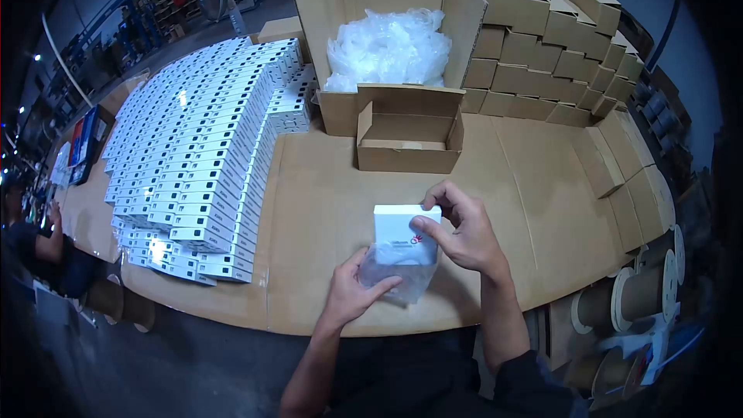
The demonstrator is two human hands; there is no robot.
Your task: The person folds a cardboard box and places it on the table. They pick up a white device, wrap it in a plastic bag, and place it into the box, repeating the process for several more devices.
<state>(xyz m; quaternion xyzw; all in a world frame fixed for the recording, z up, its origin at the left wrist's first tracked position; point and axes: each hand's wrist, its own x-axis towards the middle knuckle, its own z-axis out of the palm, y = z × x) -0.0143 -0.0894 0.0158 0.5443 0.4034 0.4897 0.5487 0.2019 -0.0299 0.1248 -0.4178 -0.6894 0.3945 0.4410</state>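
A small white box [392, 224] with a red logo stands partly inside a clear plastic bag [418, 285], close to the table's front edge. My left hand [357, 288] is closed around the bag's lower left side, thumb across its front. At the box's upper right corner, my right hand [463, 231] pinches the box between thumb and fingers. The bag covers the lower part of the box. Beyond my hands stands an open brown carton [410, 159], its inside showing only a small pale patch at the bottom.
Stacked white boxes [209, 139] fill the left side. A large carton [340, 112] of crumpled plastic bags [391, 50] stands behind. Brown cartons [534, 46] are piled at the back right, more [627, 159] at the right edge. A person [50, 244] is at far left.
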